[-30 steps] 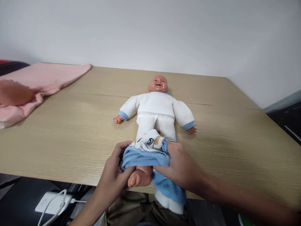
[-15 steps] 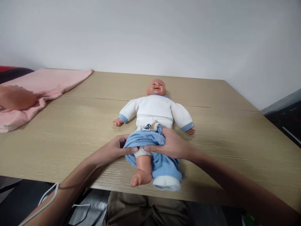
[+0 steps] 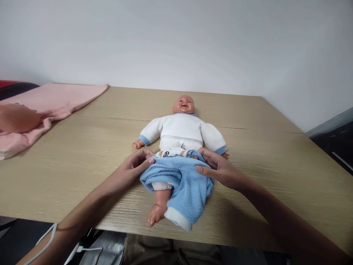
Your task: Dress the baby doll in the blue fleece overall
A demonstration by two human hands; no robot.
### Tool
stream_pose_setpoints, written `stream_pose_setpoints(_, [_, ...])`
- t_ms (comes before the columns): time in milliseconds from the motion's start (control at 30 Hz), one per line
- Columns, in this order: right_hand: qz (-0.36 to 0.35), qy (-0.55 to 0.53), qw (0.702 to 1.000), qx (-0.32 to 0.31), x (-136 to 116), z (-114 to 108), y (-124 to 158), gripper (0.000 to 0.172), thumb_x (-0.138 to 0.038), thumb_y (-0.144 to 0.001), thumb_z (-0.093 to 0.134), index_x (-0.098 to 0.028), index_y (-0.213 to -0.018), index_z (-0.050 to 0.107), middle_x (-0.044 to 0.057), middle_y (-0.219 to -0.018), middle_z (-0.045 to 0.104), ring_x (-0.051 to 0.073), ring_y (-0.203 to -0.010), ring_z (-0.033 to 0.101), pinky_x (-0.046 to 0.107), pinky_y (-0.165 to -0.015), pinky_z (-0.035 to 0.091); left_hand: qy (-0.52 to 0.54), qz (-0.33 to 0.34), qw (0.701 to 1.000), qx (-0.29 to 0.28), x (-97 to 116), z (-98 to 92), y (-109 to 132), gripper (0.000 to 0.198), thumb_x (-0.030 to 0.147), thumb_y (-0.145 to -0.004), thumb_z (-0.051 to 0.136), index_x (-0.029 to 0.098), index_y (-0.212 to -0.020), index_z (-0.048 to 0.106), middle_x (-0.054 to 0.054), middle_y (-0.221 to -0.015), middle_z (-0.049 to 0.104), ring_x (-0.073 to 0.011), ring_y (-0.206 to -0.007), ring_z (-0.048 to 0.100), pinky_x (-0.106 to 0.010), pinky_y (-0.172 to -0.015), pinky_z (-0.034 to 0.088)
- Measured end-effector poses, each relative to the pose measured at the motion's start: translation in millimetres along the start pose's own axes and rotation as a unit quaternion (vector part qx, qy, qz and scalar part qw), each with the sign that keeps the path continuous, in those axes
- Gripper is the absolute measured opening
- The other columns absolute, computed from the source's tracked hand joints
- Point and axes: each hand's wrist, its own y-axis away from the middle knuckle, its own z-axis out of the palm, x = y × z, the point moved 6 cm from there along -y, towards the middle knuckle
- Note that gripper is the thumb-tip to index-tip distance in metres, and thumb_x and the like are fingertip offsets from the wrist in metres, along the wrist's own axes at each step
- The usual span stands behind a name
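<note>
A baby doll point(image 3: 184, 127) in a white top with blue cuffs lies on its back, head away from me. Blue terry trousers point(image 3: 190, 184) with a printed waistband are partway up its legs. One bare foot point(image 3: 157, 213) sticks out of the trouser leg on the left; the other leg is covered down to the white cuff. My left hand point(image 3: 139, 162) pinches the waistband at its left side, thumb on top. At the right side of the waistband, my right hand point(image 3: 216, 167) grips the cloth, its fingers partly inside.
The wooden table point(image 3: 96, 147) runs back to a pale wall. On the left, a pink cloth point(image 3: 68, 96) lies under a second doll's head point(image 3: 18, 117), partly cut off. A white cable point(image 3: 48, 241) hangs by my left forearm.
My hands have moved apart and up from the left trouser leg to both sides of the waistband. The trousers are spread wider, and the white cuff has shifted left.
</note>
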Motion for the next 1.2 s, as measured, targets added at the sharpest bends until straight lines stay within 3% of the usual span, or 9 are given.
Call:
stream_pose_setpoints(233, [-0.007, -0.008, 1.0, -0.009, 1.3, -7.6, 1.3, 0.055, -0.069, -0.098, 0.082, -0.024, -0.129, 0.071, 0.007, -0.124, 0.073, 0.028, -0.12, 0.069, 0.037, -0.104, 0.057, -0.054, 0.021, 0.997, -0.042, -1.0, -14.2, -16.6, 0.046, 0.062, -0.11, 0.064, 0.021, -0.091, 0.064, 0.0, -0.092, 0.053, -0.0202, -0.092, 0.048, -0.032, -0.085, 0.04])
stream_pose_setpoints(333, [-0.013, 0.062, 0.998, 0.025, -3.6, -8.8, 3.1, 0.055, -0.076, -0.106, 0.065, -0.023, -0.115, 0.075, 0.006, -0.11, 0.074, 0.026, -0.103, 0.068, 0.035, -0.09, 0.055, -0.063, 0.031, 0.997, -0.027, -2.4, -16.5, -20.3, 0.034, 0.057, -0.107, 0.071, 0.023, -0.105, 0.066, 0.0, -0.102, 0.056, -0.0206, -0.096, 0.051, -0.033, -0.085, 0.042])
stream_pose_setpoints(433, [-0.015, 0.157, 0.984, 0.081, -8.6, -11.5, 4.6, 0.057, -0.076, -0.107, 0.062, -0.02, -0.097, 0.074, 0.005, -0.094, 0.071, 0.023, -0.089, 0.064, 0.035, -0.081, 0.05, -0.12, 0.088, 0.989, 0.007, 16.2, -11.7, -21.7, 0.032, 0.052, -0.11, 0.069, 0.029, -0.132, 0.066, -0.004, -0.13, 0.063, -0.0245, -0.118, 0.057, -0.039, -0.104, 0.044])
stream_pose_setpoints(533, [-0.012, 0.105, 0.992, 0.062, -7.7, -9.7, 5.9, 0.05, -0.067, -0.101, 0.077, -0.02, -0.119, 0.077, 0.006, -0.113, 0.077, 0.025, -0.103, 0.07, 0.034, -0.089, 0.054, -0.231, 0.17, 0.958, 0.005, 51.3, 7.9, -24.1, 0.039, 0.053, -0.111, 0.069, 0.032, -0.143, 0.065, -0.006, -0.148, 0.063, -0.0292, -0.141, 0.052, -0.047, -0.124, 0.034])
stream_pose_setpoints(700, [-0.013, -0.021, 0.997, 0.068, 1.0, -16.5, 11.9, 0.064, -0.058, -0.092, 0.092, -0.023, -0.14, 0.068, 0.005, -0.122, 0.075, 0.024, -0.108, 0.07, 0.031, -0.088, 0.058, -0.321, 0.194, 0.915, -0.149, 84.5, 54.9, -46.4, 0.05, 0.066, -0.096, 0.084, 0.023, -0.119, 0.075, -0.008, -0.13, 0.073, -0.0321, -0.125, 0.061, -0.047, -0.111, 0.048])
stream_pose_setpoints(800, [-0.021, 0.005, 0.998, 0.059, 2.2, -18.1, 12.8, 0.063, -0.055, -0.092, 0.093, -0.024, -0.142, 0.068, 0.005, -0.121, 0.075, 0.023, -0.107, 0.069, 0.029, -0.087, 0.057, -0.212, 0.13, 0.927, -0.281, 77.4, 70.1, -64.8, 0.041, 0.059, -0.099, 0.083, 0.02, -0.109, 0.075, -0.002, -0.101, 0.073, -0.0224, -0.094, 0.065, -0.036, -0.087, 0.054])
stream_pose_setpoints(867, [-0.021, 0.024, 0.999, 0.013, 1.1, -14.5, 11.9, 0.057, -0.056, -0.095, 0.09, -0.023, -0.137, 0.071, 0.004, -0.116, 0.074, 0.021, -0.102, 0.068, 0.029, -0.085, 0.057, -0.128, 0.118, 0.924, -0.34, 73.0, 74.4, -72.3, 0.034, 0.052, -0.104, 0.079, 0.021, -0.116, 0.075, -0.001, -0.103, 0.073, -0.0192, -0.094, 0.066, -0.031, -0.085, 0.054])
stream_pose_setpoints(1000, [-0.019, 0.001, 0.999, -0.049, -3.9, -9.9, 13.1, 0.049, -0.058, -0.095, 0.089, -0.02, -0.124, 0.074, 0.001, -0.103, 0.07, 0.019, -0.089, 0.064, 0.028, -0.077, 0.054, -0.065, 0.091, 0.929, -0.354, 64.3, 73.4, -76.7, 0.034, 0.05, -0.111, 0.072, 0.025, -0.134, 0.073, -0.002, -0.123, 0.076, -0.0204, -0.113, 0.069, -0.03, -0.098, 0.055])
stream_pose_setpoints(1200, [-0.052, -0.204, 0.976, 0.049, -10.9, -18.8, 16.6, 0.043, -0.051, -0.09, 0.096, -0.025, -0.115, 0.074, -0.003, -0.094, 0.066, 0.014, -0.081, 0.061, 0.023, -0.076, 0.053, -0.087, 0.092, 0.916, -0.379, 58.6, 79.5, -62.7, 0.039, 0.051, -0.095, 0.09, 0.021, -0.119, 0.078, -0.003, -0.115, 0.078, -0.026, -0.109, 0.074, -0.033, -0.095, 0.06])
